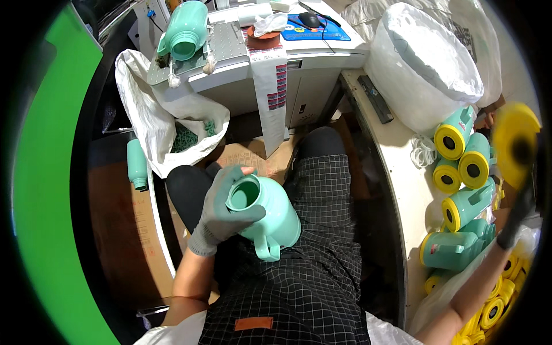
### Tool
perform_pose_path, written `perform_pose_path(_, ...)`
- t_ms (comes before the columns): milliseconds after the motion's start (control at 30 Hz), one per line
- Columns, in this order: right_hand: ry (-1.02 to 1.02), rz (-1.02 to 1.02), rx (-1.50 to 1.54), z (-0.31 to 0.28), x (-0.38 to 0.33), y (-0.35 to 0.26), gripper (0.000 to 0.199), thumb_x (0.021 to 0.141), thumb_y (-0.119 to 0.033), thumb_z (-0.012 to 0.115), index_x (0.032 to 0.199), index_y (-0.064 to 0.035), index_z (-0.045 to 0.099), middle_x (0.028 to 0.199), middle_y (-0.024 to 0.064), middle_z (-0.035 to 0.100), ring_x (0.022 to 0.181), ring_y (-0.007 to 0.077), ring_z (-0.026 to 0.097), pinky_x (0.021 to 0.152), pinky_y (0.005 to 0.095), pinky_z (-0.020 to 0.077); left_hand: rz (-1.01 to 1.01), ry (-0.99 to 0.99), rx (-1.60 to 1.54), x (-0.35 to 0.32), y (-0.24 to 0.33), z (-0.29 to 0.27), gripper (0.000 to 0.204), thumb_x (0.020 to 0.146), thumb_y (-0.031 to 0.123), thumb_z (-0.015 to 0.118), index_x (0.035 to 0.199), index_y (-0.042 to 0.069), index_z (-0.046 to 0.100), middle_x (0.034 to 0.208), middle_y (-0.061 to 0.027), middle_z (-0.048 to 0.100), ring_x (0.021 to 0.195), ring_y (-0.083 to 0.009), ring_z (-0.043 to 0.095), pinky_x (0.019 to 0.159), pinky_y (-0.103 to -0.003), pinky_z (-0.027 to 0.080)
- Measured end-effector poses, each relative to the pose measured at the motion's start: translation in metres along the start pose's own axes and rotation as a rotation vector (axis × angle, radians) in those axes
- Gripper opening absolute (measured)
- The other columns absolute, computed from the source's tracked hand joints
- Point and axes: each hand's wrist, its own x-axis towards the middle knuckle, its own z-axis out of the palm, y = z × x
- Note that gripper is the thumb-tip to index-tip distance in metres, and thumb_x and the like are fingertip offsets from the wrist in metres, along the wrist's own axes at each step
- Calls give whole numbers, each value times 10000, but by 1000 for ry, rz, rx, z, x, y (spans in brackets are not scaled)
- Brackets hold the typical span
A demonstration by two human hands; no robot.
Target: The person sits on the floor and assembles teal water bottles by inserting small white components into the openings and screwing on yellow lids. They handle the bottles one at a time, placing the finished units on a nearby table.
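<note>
A mint-green plastic jug body (275, 207) with a side handle rests tilted across my lap, its open mouth up and to the left. My left hand (225, 204), in a grey glove, is closed around its neck, thumb below the rim. At the far right edge my right hand (520, 215), in a dark glove, is reached out and blurred. A round yellow base (513, 144) with a dark centre, also blurred, stands at its fingers and appears held. Beside it, several green jugs with yellow bases (451, 142) lie on the side bench.
Loose yellow bases (491, 313) fill a bag at lower right. White bags (422, 63) stand behind the bench. Ahead, a machine table carries another green jug (185, 34), a tape roll (263, 39) and a mouse (309, 20). An opened white sack (155, 115) hangs front left, above cardboard.
</note>
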Motion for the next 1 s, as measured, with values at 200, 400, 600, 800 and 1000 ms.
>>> perform_pose_path(200,-727,-141,1171,-20,-113,-323,304,1031,-147,604,1286,19,609,1226,146,695,1146,226,658,970,358,537,20,38,15,-16,-5,-17,795,630,275,952,1299,7,616,1186,-149,646,1077,-313,634,929,-425,535)
perform_pose_path(400,-127,25,1279,-11,-228,-394,381,986,-98,621,1357,-14,640,1273,171,635,1068,282,627,931,388,532,-111,6,29,-22,-4,-27,800,599,318,938,1289,57,628,1134,-115,667,1100,-308,616,978,-451,509)
perform_pose_path(600,-312,-106,1213,-66,-232,-403,513,1001,-218,616,1457,8,558,1255,184,590,1141,282,571,990,393,487,-121,75,-60,-12,-9,-13,754,664,235,921,1327,48,615,1165,-113,690,1055,-255,670,910,-391,562)
perform_pose_path(800,-651,632,1727,-21,-213,-388,498,1049,-332,626,1374,44,600,1198,159,699,1043,233,696,872,353,586,-295,640,-480,-19,-25,-24,598,1024,434,564,1408,-23,523,1219,-145,662,1118,-233,640,977,-365,532)
perform_pose_path(1000,-502,388,1897,-124,-146,-439,623,1024,-396,614,1397,99,550,1177,202,641,1018,287,625,876,417,519,-248,632,-1176,-29,-71,15,354,1130,335,391,1250,76,602,1212,-47,660,1098,-191,633,986,-366,520)
